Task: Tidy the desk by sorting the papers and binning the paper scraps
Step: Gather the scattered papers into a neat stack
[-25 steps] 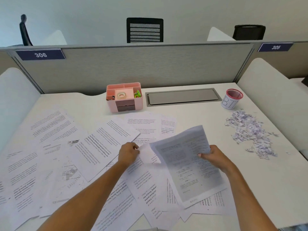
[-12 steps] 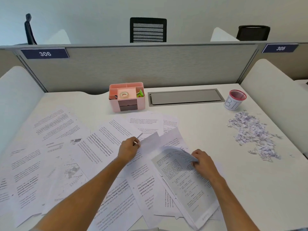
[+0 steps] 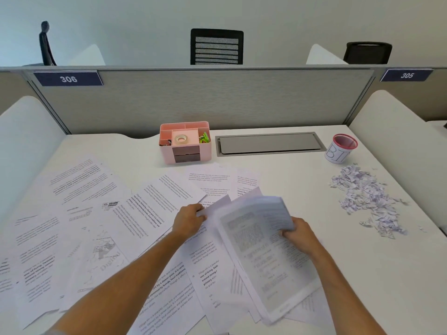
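Left of the pink organizer (image 3: 185, 143), printed papers (image 3: 79, 213) lie fanned over the desk (image 3: 302, 170). Below the organizer, the left hand (image 3: 189, 222) pinches a white sheet's (image 3: 217, 205) corner; the right hand (image 3: 298, 234) grips a blurred sheaf (image 3: 261, 250). Right of the organizer stand a labelled cup (image 3: 341, 151) and the paper scraps (image 3: 365, 197).

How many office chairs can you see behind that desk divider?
3: one chair far left, one in the middle, one at right. The divider hides their lower parts.
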### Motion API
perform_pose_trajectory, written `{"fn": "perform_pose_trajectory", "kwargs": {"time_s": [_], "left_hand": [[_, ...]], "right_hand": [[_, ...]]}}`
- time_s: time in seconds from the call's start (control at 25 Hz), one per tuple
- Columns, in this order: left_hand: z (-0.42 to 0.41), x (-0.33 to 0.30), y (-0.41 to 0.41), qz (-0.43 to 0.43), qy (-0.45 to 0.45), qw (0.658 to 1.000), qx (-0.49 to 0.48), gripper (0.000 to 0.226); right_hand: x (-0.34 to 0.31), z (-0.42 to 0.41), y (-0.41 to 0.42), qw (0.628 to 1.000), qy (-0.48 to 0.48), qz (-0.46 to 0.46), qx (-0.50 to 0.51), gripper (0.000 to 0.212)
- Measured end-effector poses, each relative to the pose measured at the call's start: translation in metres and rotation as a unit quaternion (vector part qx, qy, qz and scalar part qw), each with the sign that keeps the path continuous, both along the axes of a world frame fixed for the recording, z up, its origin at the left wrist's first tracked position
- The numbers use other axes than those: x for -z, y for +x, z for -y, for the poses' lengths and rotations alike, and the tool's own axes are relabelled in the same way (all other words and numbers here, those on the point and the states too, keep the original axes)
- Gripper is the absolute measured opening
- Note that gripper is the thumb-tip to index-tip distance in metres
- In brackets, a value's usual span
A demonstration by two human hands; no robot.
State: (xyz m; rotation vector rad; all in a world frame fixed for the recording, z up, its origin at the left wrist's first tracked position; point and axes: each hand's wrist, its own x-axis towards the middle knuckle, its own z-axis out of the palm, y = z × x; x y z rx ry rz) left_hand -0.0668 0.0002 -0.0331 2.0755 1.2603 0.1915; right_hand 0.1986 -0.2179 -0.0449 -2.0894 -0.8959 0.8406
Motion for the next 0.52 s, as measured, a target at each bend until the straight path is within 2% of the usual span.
{"fn": "perform_pose_trajectory", "kwargs": {"time_s": [0.12,0.2,0.28,0.36,0.52], "left_hand": [[-0.003,0.000,-0.004,0.013,-0.002,1.000,0.016,0.014],[-0.005,-0.001,-0.005,0.027,-0.013,0.999,0.024,0.021],[-0.007,-0.005,-0.006,0.041,-0.019,0.999,0.030,0.022],[-0.009,-0.008,-0.006,0.055,-0.020,0.998,0.038,0.012],[-0.012,-0.021,-0.003,0.085,-0.032,0.994,0.057,0.007]], "right_hand": [[-0.013,0.003,0.013,0.988,0.076,-0.126,0.051,0.015],[-0.020,0.004,0.019,0.973,0.118,-0.175,0.089,0.016],[-0.022,0.003,0.023,0.959,0.151,-0.205,0.126,0.020],[-0.020,0.001,0.026,0.948,0.167,-0.229,0.143,0.024],[-0.013,-0.007,0.023,0.943,0.163,-0.260,0.129,0.035]]}}
